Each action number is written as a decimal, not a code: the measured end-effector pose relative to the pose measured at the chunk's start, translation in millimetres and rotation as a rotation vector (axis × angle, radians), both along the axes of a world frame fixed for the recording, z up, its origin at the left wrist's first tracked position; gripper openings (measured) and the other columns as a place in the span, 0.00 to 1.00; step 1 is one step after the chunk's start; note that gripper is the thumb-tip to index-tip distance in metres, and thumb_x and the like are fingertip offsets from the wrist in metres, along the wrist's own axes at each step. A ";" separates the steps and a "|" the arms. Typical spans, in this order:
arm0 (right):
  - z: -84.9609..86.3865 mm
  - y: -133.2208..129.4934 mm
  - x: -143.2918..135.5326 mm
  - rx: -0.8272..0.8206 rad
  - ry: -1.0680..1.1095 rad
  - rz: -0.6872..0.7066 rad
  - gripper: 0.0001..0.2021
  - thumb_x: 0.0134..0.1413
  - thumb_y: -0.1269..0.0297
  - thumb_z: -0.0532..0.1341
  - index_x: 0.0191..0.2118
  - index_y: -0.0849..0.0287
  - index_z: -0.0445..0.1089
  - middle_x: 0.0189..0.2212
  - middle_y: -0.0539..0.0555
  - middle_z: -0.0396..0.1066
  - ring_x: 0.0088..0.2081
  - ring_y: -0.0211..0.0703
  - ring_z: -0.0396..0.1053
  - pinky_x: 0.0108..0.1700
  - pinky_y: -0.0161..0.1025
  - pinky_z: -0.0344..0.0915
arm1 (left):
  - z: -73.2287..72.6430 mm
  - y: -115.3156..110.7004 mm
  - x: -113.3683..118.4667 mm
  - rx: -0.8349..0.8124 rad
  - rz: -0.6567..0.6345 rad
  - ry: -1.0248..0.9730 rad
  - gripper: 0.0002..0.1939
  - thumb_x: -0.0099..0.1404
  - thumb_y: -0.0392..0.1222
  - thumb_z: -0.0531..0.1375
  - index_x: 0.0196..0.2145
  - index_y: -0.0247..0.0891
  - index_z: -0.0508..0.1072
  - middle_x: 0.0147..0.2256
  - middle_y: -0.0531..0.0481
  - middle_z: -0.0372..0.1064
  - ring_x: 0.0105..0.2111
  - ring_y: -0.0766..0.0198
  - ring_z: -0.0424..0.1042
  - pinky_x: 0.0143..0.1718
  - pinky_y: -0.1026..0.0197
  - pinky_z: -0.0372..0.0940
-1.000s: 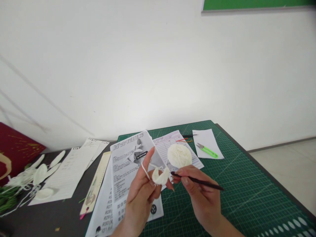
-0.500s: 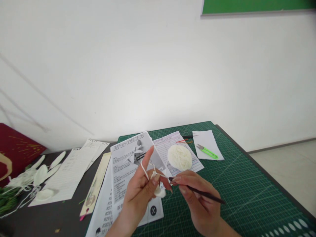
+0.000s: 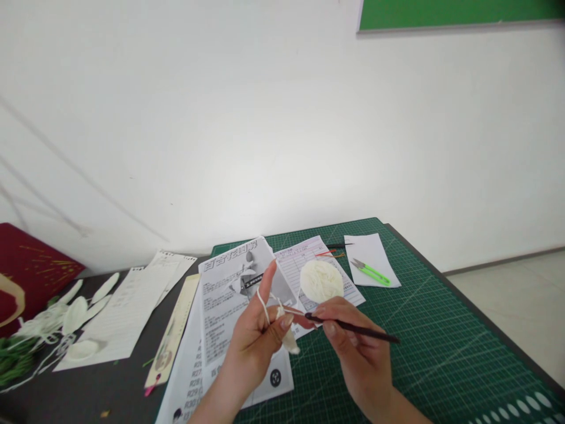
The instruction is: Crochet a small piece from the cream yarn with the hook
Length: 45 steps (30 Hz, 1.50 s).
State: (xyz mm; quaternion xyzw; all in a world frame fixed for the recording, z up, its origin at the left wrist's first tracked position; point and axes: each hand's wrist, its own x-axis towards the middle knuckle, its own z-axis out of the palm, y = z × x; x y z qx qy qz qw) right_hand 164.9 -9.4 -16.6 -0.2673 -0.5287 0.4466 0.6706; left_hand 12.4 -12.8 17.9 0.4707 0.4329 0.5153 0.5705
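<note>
My left hand (image 3: 258, 338) pinches a small white crochet piece (image 3: 290, 341) between thumb and fingers. Its index finger points up with white yarn (image 3: 263, 303) looped around it. My right hand (image 3: 359, 353) grips a dark-handled crochet hook (image 3: 368, 333) like a pen. The hook's tip points left, and a strand stretches between it and the crochet piece. Behind my hands, a ball of white yarn (image 3: 321, 281) rests on a lined sheet (image 3: 304, 250).
A green cutting mat (image 3: 441, 353) covers the table. Green thread snips (image 3: 371, 272) lie on white paper (image 3: 375, 244) at the back right. Printed pattern sheets (image 3: 220, 318) lie under my left hand. Further left are a bookmark (image 3: 174, 330), handwritten pages (image 3: 128, 312) and white crocheted petals (image 3: 75, 315).
The crochet piece has tilted, its lower end now pointing down and right. The hook's handle lies flatter, with its back end higher. Both hands keep their hold.
</note>
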 end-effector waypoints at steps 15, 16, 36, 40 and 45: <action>4.3 11.0 -0.9 -0.386 0.207 0.710 0.33 0.47 0.55 0.68 0.60 0.47 0.61 0.49 0.57 0.71 0.26 0.34 0.69 0.19 0.28 0.59 | -19.6 1.3 -0.5 -0.183 -0.383 -0.206 0.41 0.59 0.47 0.65 0.65 0.49 0.51 0.24 0.48 0.76 0.14 0.75 0.56 0.14 0.71 0.42; 3.0 11.5 -2.6 -0.400 0.227 0.715 0.29 0.50 0.55 0.66 0.58 0.48 0.63 0.48 0.58 0.72 0.22 0.32 0.65 0.16 0.27 0.54 | -21.1 1.6 0.2 -0.190 -0.388 -0.214 0.42 0.59 0.47 0.64 0.65 0.49 0.48 0.24 0.47 0.76 0.14 0.74 0.57 0.14 0.71 0.42; 14.2 18.9 -1.8 -0.535 0.531 0.844 0.32 0.34 0.76 0.67 0.53 0.59 0.69 0.52 0.58 0.71 0.53 0.47 0.67 0.53 0.41 0.62 | -20.6 8.8 -3.7 -0.183 -0.540 -0.455 0.36 0.61 0.43 0.64 0.63 0.53 0.53 0.24 0.42 0.79 0.09 0.78 0.49 0.10 0.76 0.39; 9.7 18.9 -3.6 -0.527 0.598 0.740 0.26 0.35 0.79 0.65 0.46 0.59 0.75 0.45 0.55 0.77 0.49 0.44 0.71 0.53 0.40 0.63 | -20.8 11.6 -5.6 -0.197 -0.520 -0.473 0.37 0.60 0.42 0.65 0.63 0.47 0.55 0.24 0.41 0.79 0.09 0.77 0.50 0.09 0.76 0.38; 4.4 18.9 -4.1 -0.552 0.630 0.599 0.12 0.42 0.77 0.65 0.35 0.59 0.79 0.35 0.52 0.80 0.38 0.38 0.76 0.45 0.34 0.68 | -20.8 11.8 -7.7 -0.179 -0.503 -0.483 0.33 0.61 0.41 0.63 0.62 0.47 0.58 0.25 0.40 0.79 0.09 0.78 0.48 0.09 0.76 0.38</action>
